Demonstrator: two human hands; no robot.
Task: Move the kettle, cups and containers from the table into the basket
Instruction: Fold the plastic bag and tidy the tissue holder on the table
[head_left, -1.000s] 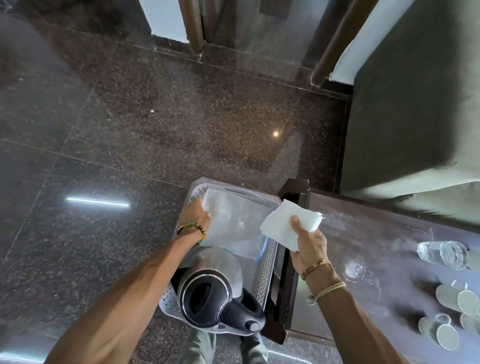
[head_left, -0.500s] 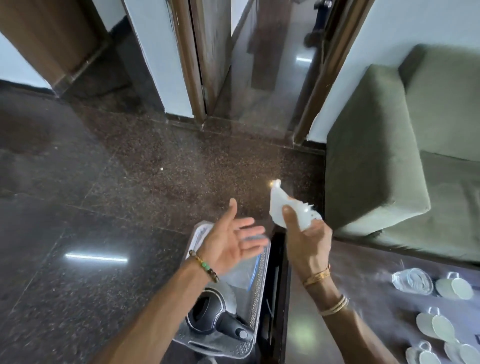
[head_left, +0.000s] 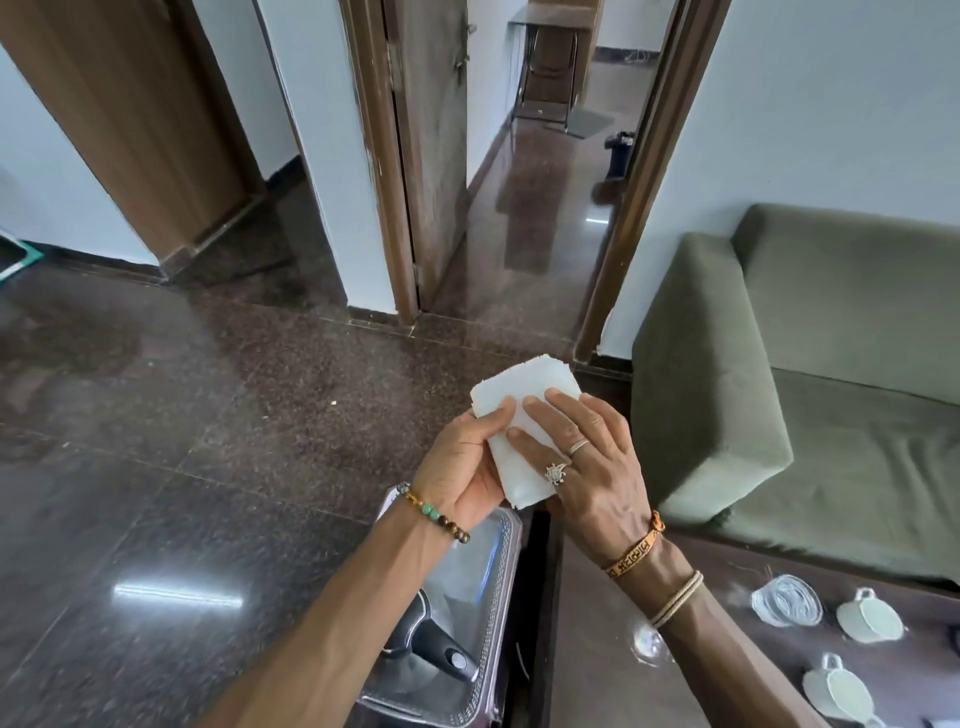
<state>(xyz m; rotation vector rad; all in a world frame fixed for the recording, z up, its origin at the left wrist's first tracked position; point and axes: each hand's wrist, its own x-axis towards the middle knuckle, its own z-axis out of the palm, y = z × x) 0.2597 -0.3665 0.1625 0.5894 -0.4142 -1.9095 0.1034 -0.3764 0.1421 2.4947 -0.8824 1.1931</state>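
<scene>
Both hands were taken up with a folded white napkin (head_left: 524, 379), probably paper, held over the floor beyond the basket (head_left: 500, 582). The left hand (head_left: 462, 467) cradled it from beneath, thumb pinching its edge. The right hand (head_left: 602, 478) lay on top, fingers (head_left: 566, 415) straight and flat. The kettle (head_left: 441, 657) sat in the basket beside the bench (head_left: 587, 623), while the white cups (head_left: 870, 618) and a glass (head_left: 787, 600) stood on the bench, well apart from either hand. With the gaze lifted, a blind reach back could tip a cup off the edge, or the napkin could slip to the floor.
</scene>
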